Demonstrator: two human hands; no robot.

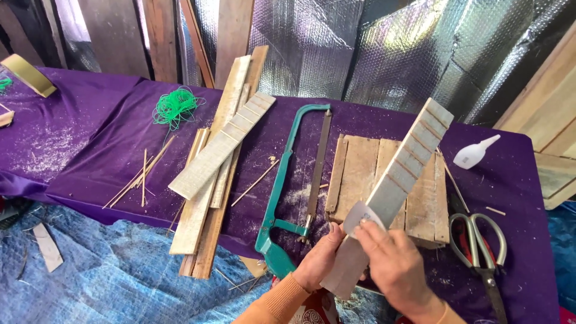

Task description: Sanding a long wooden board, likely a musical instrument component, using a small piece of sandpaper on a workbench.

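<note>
My left hand [321,258] grips the near end of a long pale wooden strip [402,174] crossed by several thin raised bars. The strip angles up and away to the right, above a small wooden pallet block [360,174]. My right hand [393,264] presses a small grey piece of sandpaper [362,217] onto the strip's near part. Both sleeves are orange.
A green hacksaw [297,192] lies left of the block. Further left sit a second barred strip [222,147] on stacked wooden slats [207,210], thin sticks and a coil of green cord [174,108]. Scissors [480,243] and a white glue bottle [474,153] lie at right on the purple cloth [78,150].
</note>
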